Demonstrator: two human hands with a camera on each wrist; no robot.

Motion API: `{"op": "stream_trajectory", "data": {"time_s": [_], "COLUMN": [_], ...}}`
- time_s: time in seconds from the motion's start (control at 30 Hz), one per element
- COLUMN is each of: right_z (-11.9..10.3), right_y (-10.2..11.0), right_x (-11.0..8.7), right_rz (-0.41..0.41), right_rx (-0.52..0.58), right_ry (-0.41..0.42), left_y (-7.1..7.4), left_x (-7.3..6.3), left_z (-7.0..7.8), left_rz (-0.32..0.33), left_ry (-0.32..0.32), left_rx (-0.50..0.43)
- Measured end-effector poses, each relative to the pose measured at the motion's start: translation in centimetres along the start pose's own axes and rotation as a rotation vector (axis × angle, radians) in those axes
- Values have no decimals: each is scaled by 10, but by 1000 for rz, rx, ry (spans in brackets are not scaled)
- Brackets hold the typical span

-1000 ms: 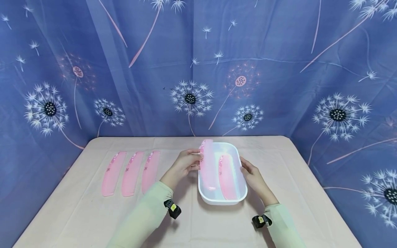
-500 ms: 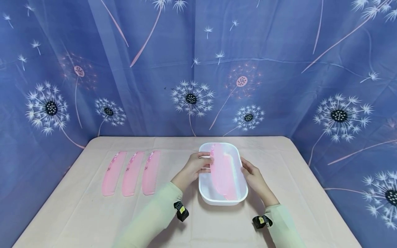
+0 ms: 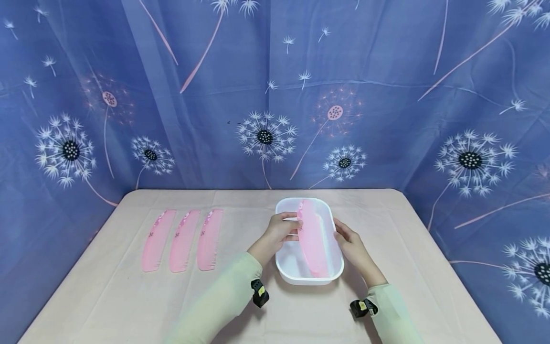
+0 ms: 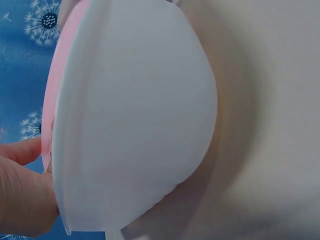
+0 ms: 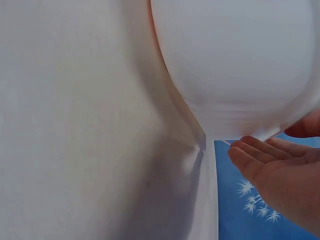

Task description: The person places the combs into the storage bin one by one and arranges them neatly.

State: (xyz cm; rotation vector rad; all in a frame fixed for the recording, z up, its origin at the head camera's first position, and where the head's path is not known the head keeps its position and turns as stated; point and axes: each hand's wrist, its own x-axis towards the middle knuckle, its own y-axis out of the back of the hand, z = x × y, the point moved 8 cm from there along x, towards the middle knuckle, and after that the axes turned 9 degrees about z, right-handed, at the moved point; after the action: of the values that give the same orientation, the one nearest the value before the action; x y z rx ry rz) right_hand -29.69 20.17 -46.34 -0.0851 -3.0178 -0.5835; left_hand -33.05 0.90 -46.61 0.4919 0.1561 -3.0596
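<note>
My left hand (image 3: 278, 233) pinches a pink comb (image 3: 308, 234) by its flower-printed edge, over the white plastic tub (image 3: 310, 281). Beneath it, a second pink comb (image 3: 323, 241) lies in the tub, mostly covered in the head view. The left wrist view shows the held comb's pink edge (image 4: 56, 85) along the rim, with the fingers (image 4: 25, 195) beside it. At the tub's right side, my right hand (image 3: 353, 244) holds the rim. In the right wrist view its thumb (image 5: 305, 127) is over the rim, its fingers against the outer wall.
Left of the tub, three more pink combs lie side by side: a left one (image 3: 156, 243), a middle one (image 3: 184, 243) and a right one (image 3: 209, 241). A pale cloth (image 3: 129, 306) covers the table. Behind hangs a blue dandelion-print curtain (image 3: 206, 138).
My left hand has moved right with its comb, from the tub's left rim to over the comb inside. The right hand and the tub have stayed in place.
</note>
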Motion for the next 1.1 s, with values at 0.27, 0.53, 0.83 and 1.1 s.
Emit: {"op": "stream_trajectory", "data": {"time_s": [0.27,0.53,0.83,1.1], "right_z": [1,0,1,1], "right_y": [1,1,0,0], "right_x": [1,1,1,0], "right_rz": [-13,3,-3,-17], "right_rx": [23,42,45,41], "right_ry": [-13,-4,-22,-32], "left_y": [-8,-18,-21,-22], "left_x": [0,0,2,3], "left_z": [-4,-8,-15,-22], "left_rz": [15,24,54,89], "left_ry": [6,-13,-14,9], "left_rx": [1,24,90,168]}}
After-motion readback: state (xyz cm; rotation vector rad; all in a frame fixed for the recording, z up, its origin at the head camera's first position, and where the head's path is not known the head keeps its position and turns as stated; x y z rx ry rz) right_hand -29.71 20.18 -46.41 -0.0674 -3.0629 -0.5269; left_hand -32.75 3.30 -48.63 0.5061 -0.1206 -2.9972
